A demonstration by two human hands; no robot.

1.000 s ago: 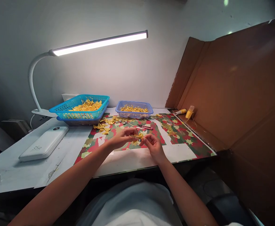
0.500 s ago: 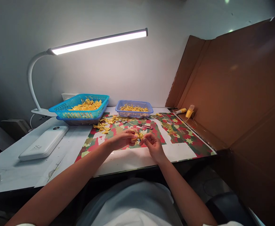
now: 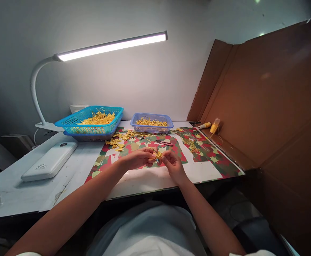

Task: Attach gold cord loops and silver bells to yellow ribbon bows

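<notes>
Between my two hands, over the front of the patterned sheet, is a small gold ribbon bow point(image 3: 158, 155) with a loop of gold cord. A silver bell point(image 3: 157, 160) sits at its lower side. My left hand point(image 3: 142, 157) pinches the bow from the left, fingers closed. From the right, the thumb and fingertips of my right hand point(image 3: 173, 163) are closed on its other edge. Fingers cover part of the bow. Just beyond lie small snips point(image 3: 164, 143) with dark red handles. More gold bows point(image 3: 115, 143) and several silver bells point(image 3: 140, 138) lie behind my left hand.
At the back stand a blue basket point(image 3: 65, 122) of gold bows and a purple basket point(image 3: 136, 125) of gold ribbon pieces. A white power bank point(image 3: 49, 163) lies left, below a lamp point(image 3: 113, 46). Thread spools point(image 3: 214, 126) and a cardboard wall point(image 3: 264, 89) are at the right.
Both hands stay in nearly the same place. The bow and bell have shifted slightly between my fingertips, and the cord loop stands a little differently.
</notes>
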